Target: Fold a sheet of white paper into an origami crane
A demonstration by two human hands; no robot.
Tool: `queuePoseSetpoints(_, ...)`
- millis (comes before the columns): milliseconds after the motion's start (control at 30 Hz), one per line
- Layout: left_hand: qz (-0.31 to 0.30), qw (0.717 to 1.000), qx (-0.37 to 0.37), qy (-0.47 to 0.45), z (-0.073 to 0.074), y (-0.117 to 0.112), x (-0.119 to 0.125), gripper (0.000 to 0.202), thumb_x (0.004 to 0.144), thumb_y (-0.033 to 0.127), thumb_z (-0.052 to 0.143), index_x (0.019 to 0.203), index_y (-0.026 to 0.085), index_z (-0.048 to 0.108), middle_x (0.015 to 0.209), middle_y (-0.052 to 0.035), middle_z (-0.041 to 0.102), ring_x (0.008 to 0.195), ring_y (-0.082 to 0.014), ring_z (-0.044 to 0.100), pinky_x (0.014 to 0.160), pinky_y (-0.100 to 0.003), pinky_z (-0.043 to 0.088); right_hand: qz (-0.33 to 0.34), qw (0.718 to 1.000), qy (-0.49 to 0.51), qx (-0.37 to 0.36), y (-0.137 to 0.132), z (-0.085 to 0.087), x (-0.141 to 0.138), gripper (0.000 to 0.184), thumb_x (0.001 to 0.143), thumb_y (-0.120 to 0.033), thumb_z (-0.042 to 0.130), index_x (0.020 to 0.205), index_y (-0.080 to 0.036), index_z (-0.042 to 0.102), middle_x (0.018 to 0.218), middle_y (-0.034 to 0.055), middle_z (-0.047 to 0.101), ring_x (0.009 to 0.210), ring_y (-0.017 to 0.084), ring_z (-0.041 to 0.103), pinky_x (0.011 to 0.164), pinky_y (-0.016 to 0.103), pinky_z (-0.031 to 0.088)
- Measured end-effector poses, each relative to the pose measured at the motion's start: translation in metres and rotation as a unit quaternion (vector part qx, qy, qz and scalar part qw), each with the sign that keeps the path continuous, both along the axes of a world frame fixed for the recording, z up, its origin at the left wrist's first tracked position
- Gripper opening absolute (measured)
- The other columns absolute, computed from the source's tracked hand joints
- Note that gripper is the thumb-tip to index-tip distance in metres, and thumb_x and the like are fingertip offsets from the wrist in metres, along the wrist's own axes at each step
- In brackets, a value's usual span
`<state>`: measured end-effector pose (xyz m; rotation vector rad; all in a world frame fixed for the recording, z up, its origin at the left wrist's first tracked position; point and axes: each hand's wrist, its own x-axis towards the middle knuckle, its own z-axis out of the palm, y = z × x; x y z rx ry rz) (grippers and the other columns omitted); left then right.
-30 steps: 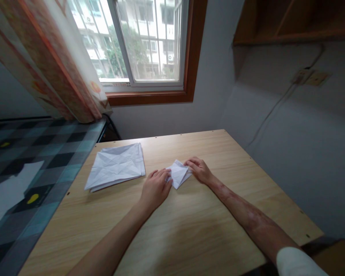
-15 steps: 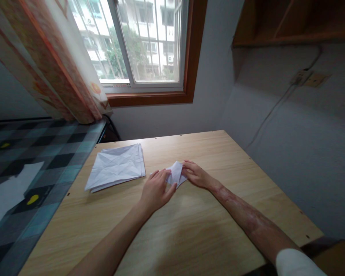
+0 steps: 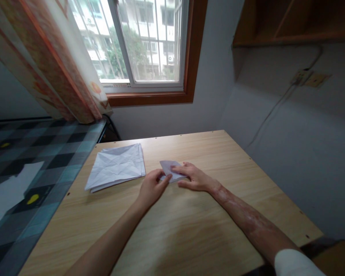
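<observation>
Two bare forearms come in from the near edge and converge over a pale wood table (image 3: 189,237). The right one ends, closest to the viewer, in a white sleeve (image 3: 296,262). The left forearm slants up and to the right from the bottom; the right forearm slants up and to the left from the lower right corner.

The left hand (image 3: 152,187) is turned with its back toward the viewer, wrist low and nearly straight. Its fingers curl inward and, with the thumb on top, pinch the left part of a small folded white paper (image 3: 166,165). The right hand (image 3: 196,178) lies low and palm down, its fingers stretched leftward, released rather than gripping, with the index finger resting on top of the paper. Its thumb points the same way, spread below the fingers, just beside the paper's near edge. The folded paper sits between the two hands, around the middle of the table's width.

To the left of the hands, a stack of creased white sheets (image 3: 117,165) rests on the table. Farther left, loose white paper (image 3: 17,186) lies on a dark checked cloth (image 3: 82,138). Beyond the table are a patterned curtain (image 3: 60,65) and a barred window (image 3: 152,46).
</observation>
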<state>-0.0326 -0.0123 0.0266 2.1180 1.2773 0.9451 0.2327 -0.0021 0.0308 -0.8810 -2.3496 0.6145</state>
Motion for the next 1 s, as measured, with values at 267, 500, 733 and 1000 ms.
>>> queuePoseSetpoints(267,-0.003,1.000,0.019,0.024,0.001,0.001,-0.001,0.032,0.105,0.042,0.058,0.096,0.022,0.081,0.092,-0.0062,0.080,0.087,-0.0240,0.072,0.080,-0.033,0.058,-0.083,0.995,0.025,0.045,0.005,-0.016,-0.010,0.023,0.100,-0.026,0.078,0.122,-0.024,0.074,0.122,0.0075,0.083,0.098,0.023,0.075,0.119,0.046,0.046)
queuePoseSetpoints(500,-0.009,1.000,0.024,0.004,0.002,0.000,0.001,0.021,0.097,0.041,0.071,0.090,0.022,0.077,0.093,-0.0066,0.077,0.089,-0.0245,0.070,0.082,-0.034,0.055,-0.111,0.989,0.043,0.089,0.007,-0.022,-0.010,0.043,0.095,-0.020,0.076,0.136,-0.023,0.062,0.129,0.0115,0.068,0.112,0.027,0.070,0.105,0.043,0.058)
queuePoseSetpoints(733,0.013,0.999,0.017,0.024,0.000,0.000,-0.001,0.017,0.096,0.037,0.068,0.088,0.024,0.075,0.099,-0.0039,0.079,0.098,-0.0264,0.071,0.108,-0.045,0.051,-0.079,0.990,0.039,0.108,0.012,-0.029,-0.007,0.078,0.096,-0.025,0.078,0.166,-0.026,0.043,0.156,0.0169,0.064,0.141,0.035,0.063,0.119,0.056,0.052)
queuePoseSetpoints(1000,0.058,0.998,0.015,0.012,-0.003,0.003,-0.003,0.016,0.092,0.038,0.074,0.098,0.024,0.077,0.093,-0.0027,0.080,0.094,-0.0275,0.070,0.113,-0.050,0.048,-0.039,0.995,0.051,0.079,0.008,-0.025,-0.007,0.089,0.098,-0.023,0.076,0.175,-0.028,0.030,0.161,0.0158,0.062,0.139,0.033,0.067,0.119,0.054,0.052)
